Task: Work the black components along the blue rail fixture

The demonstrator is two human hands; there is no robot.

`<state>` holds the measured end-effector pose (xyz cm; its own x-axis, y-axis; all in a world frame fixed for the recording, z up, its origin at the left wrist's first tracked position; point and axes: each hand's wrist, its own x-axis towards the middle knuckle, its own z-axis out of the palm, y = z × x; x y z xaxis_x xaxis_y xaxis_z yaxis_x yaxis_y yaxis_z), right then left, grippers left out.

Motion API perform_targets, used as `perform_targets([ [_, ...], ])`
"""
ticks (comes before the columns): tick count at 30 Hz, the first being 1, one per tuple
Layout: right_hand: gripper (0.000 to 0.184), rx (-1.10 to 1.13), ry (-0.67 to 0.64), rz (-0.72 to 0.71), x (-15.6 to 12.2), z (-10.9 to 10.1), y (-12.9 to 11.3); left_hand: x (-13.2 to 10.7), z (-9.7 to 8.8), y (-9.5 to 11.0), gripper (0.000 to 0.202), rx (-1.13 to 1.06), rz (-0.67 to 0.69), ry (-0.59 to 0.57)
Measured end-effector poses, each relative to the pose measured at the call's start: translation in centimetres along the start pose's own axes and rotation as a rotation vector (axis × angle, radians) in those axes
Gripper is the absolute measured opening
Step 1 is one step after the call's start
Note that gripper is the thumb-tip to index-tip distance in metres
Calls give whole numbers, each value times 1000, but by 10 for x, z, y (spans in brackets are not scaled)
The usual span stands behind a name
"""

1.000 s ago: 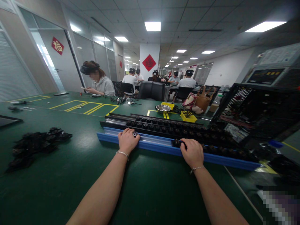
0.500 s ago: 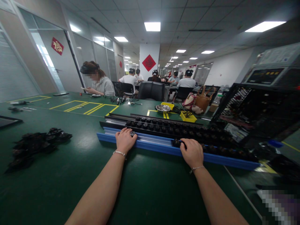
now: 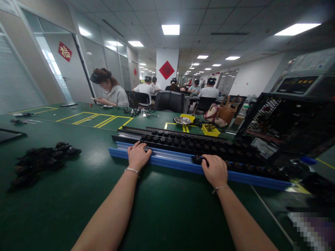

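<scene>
A long blue channel rail [image 3: 167, 161] lies across the green table in front of me, with a pale inner strip. Towards its left end, my left hand [image 3: 138, 156] is closed round a small black round part [image 3: 146, 149] inside the channel. My right hand [image 3: 216, 170] grips over the rail further right, its fingers curled at a black part [image 3: 196, 159] seated in the channel. More black parts [image 3: 237, 166] sit in a row to the right of that hand. Behind the blue rail run black rails [image 3: 180, 141] filled with similar parts.
A heap of black parts [image 3: 44, 160] lies on the left of the table [image 3: 86, 209]. A metal bowl [image 3: 182, 120] and a yellow bin [image 3: 210, 130] stand behind the rails. An open black case [image 3: 285, 125] rises at the right. A person [image 3: 115, 92] sits across the table.
My left hand has slid slightly left along the blue rail with the small black round part. My right hand stays in place.
</scene>
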<state>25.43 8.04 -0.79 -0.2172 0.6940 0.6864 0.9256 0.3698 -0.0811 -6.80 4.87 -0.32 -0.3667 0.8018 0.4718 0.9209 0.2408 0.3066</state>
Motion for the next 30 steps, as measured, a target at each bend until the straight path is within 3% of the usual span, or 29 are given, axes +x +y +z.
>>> perform_targets([
  [30, 26, 10, 1, 5, 0, 1, 1, 2, 0, -6, 39, -7, -20, 0],
])
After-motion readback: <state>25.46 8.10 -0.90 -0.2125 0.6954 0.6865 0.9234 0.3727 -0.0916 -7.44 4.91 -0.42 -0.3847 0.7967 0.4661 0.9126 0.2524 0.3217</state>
